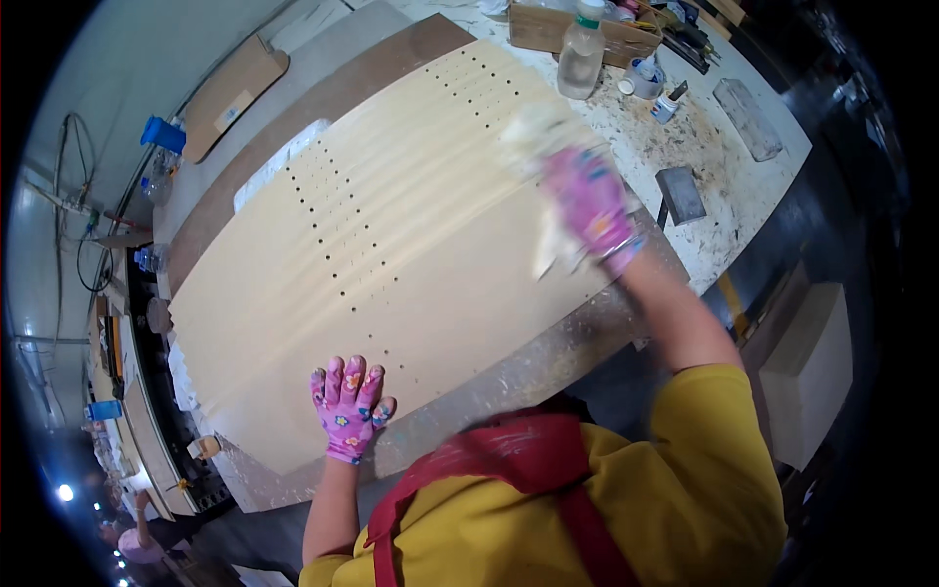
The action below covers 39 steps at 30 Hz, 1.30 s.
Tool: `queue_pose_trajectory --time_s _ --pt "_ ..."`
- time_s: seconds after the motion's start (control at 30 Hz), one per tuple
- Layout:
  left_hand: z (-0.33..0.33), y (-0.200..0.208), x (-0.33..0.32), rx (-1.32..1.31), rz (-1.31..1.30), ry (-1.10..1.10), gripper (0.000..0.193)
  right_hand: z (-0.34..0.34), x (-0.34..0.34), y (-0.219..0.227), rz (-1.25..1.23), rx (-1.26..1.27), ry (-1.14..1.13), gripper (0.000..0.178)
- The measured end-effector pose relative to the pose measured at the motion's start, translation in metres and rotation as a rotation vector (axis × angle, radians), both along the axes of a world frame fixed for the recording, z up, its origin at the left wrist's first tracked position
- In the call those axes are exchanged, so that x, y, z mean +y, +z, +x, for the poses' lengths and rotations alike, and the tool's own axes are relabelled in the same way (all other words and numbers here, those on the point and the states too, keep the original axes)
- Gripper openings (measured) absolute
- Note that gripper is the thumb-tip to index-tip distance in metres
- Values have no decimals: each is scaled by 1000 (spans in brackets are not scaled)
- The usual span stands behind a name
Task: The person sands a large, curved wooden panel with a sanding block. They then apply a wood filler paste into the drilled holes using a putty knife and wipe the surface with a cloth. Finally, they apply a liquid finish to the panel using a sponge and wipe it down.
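A large, pale wooden panel (460, 215) with rows of small drilled holes lies on the worktable before me. Near its close edge, my left hand (348, 409), in a pink flowered glove, rests flat with fingers spread and nothing in it. Toward the panel's right side my right hand (589, 201), in a matching glove, is smeared by motion over a cream cloth (553, 240). The cloth sticks out on both sides of that hand and lies against the panel's surface. The right fingers hide the middle of the cloth and do not show sharply.
On the stained white tabletop at right stand a clear bottle (581, 59), a cardboard box of tools (533, 29), a roll of tape (646, 76), a small jar (667, 106), a dark grey block (681, 194) and a long grey block (747, 119). Another person (142, 538) is far left.
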State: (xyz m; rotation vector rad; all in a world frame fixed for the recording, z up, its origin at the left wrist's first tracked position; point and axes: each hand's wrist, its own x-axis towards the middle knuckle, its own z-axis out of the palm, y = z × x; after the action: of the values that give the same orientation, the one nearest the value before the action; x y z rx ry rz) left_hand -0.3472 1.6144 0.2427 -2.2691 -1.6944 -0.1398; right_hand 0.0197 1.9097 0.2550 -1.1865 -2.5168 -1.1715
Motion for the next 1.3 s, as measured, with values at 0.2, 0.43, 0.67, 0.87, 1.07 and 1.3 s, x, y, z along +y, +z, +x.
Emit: queue_pose_trajectory --time_s 0.2,0.43,0.67,0.87,1.07,1.3 --pt "9 15 10 -68 32 19 45 147 86 11 -607 1359 -247 34" --pt "7 20 5 -77 -17 43 41 154 109 -27 -652 1162 -280 51" --pt "5 15 5 -72 21 7 42 137 50 -13 -534 1362 -14 49" --pt "6 12 7 -61 24 8 41 72 -10 31 -475 1311 25 42" --pt "3 22 3 -136 -5 -8 41 -8 -56 34 -526 1401 168 38" --pt "-15 23 8 -496 52 -183 39 -199 -166 74 -764 933 627 38"
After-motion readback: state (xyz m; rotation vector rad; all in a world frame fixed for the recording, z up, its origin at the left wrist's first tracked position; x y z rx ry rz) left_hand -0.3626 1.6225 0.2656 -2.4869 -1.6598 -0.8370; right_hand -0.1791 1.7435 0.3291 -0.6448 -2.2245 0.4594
